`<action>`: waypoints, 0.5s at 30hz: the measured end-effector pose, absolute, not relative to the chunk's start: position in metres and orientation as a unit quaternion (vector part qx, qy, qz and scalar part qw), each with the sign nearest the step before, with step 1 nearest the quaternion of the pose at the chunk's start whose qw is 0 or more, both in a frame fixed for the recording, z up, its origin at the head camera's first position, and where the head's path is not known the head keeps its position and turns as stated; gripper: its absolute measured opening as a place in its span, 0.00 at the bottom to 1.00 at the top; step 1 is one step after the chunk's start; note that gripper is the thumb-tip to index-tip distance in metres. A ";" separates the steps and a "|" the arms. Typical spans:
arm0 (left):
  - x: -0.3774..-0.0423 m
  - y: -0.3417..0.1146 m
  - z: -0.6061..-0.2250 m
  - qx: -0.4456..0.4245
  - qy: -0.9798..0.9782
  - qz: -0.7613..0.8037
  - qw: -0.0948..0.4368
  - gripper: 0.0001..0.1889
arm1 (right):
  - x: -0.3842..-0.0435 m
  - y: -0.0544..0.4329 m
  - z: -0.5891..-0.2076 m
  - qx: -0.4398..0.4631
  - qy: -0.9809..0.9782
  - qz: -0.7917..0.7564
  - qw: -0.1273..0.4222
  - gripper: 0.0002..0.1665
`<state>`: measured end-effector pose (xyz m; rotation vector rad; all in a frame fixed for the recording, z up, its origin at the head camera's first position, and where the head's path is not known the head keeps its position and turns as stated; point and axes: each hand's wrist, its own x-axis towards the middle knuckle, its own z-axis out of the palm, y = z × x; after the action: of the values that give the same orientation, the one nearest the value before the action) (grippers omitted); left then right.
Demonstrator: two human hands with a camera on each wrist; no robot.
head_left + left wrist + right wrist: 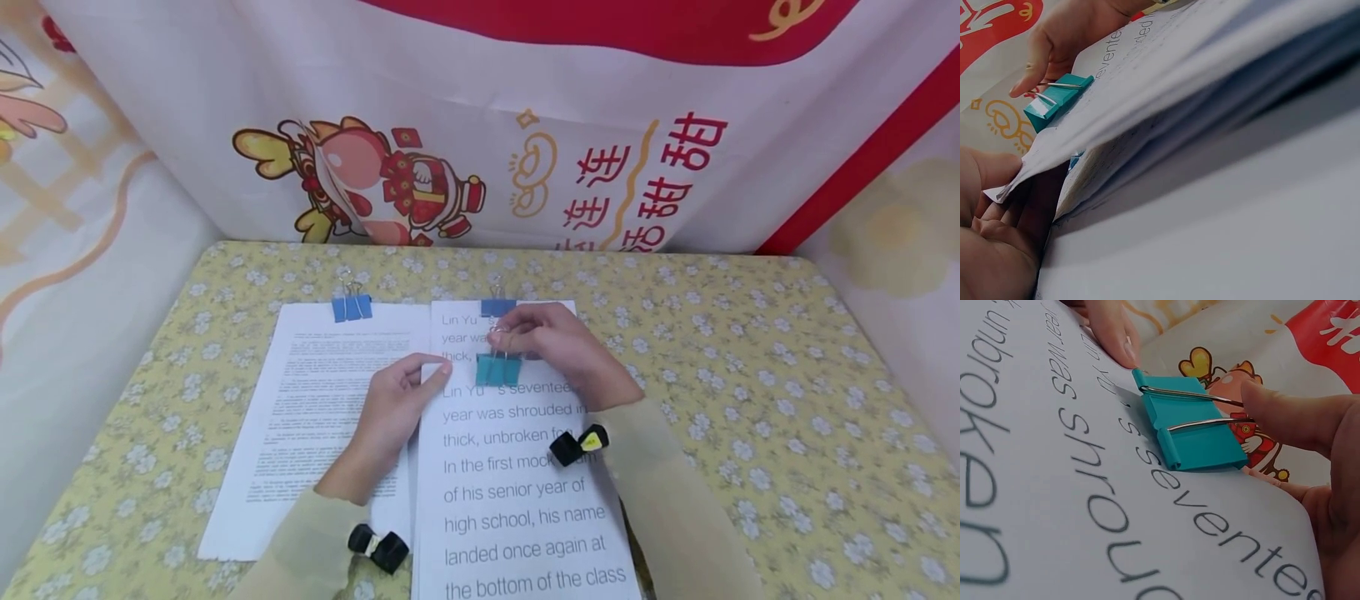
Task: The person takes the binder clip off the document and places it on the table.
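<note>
A teal binder clip (pixel 498 372) sits on the top edge of a large-print paper stack (pixel 517 475). My right hand (pixel 555 346) holds its wire handles; the thumb lies against them in the right wrist view, while the fingertips behind the clip are hidden. My left hand (pixel 392 404) pinches the top left corner of these sheets, thumb above and fingers beneath. In the left wrist view that corner is raised and bent, and the sheets (pixel 1166 94) stand apart from the pages underneath. Another large-print stack (pixel 456 307) lies behind, with a blue binder clip (pixel 495 307) on its top edge.
On the left lies a small-print stack (pixel 232 529) with a blue binder clip (pixel 352 308) on its top edge. Floral cloth (pixel 757 400) covers the table. Printed fabric (pixel 465 67) hangs behind and at both sides.
</note>
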<state>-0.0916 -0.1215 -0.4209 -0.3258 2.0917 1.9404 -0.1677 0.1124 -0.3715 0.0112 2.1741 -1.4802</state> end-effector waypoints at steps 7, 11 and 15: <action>-0.091 -0.121 -0.420 -0.119 0.724 0.666 0.137 0.14 | -0.165 0.120 -0.366 0.018 0.776 -0.567 0.275 0.22; -0.091 -0.121 -0.421 -0.117 0.723 0.667 0.136 0.14 | -0.168 0.123 -0.364 -0.002 0.800 -0.547 0.245 0.21; -0.092 -0.121 -0.422 -0.116 0.724 0.665 0.138 0.14 | -0.173 0.126 -0.362 -0.018 0.832 -0.514 0.206 0.21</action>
<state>-0.0920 -0.1208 -0.4216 -0.3364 2.0949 1.9245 -0.1727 0.1265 -0.3617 -0.0489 2.3201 -1.4330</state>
